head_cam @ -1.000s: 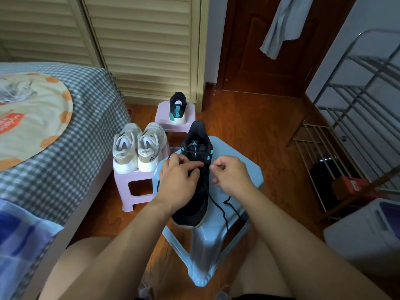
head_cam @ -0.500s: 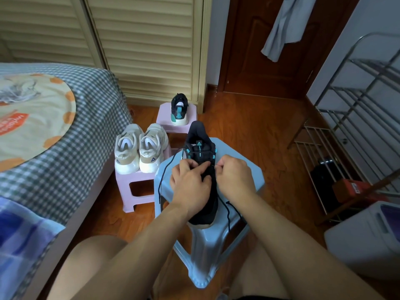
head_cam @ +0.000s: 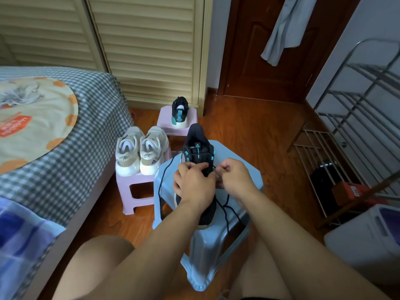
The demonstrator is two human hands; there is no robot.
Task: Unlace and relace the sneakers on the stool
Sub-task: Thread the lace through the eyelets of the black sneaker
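Far left, a bed [head_cam: 71, 135] with a checked cover, a round cream and orange cushion [head_cam: 32, 122] lying on top. Next to it, a pair of cream sneakers [head_cam: 141, 153] side by side on a pink stool [head_cam: 134, 191], heels facing us. Behind them, a second pink stool [head_cam: 166, 124] against the slatted wardrobe doors [head_cam: 147, 50], and on it one black sneaker with a teal heel [head_cam: 179, 112], standing alone. Now the centre: the light blue stool [head_cam: 216, 245] between the person's knees, and the black sneaker [head_cam: 198, 148] lying on its top, tongue pointing away, toe toward us. The left hand [head_cam: 193, 184] is down on the sneaker's upper, fingers curled at the eyelet rows, gripping the shoe there; whether it also has lace in it, I cannot tell. One loose end of the black lace [head_cam: 162, 180] trails off the stool's left edge. The right hand [head_cam: 234, 177] sits just beside the left, thumb and forefinger pinched tight on the lace at the sneaker's right side, other fingers folded in. More lace hangs over the stool's front below that wrist. Further right, the dark wooden door [head_cam: 259, 50] with a grey garment [head_cam: 283, 27] hanging, then a metal rack [head_cam: 355, 126] along the wall, and a white bin [head_cam: 368, 245] at the bottom corner.
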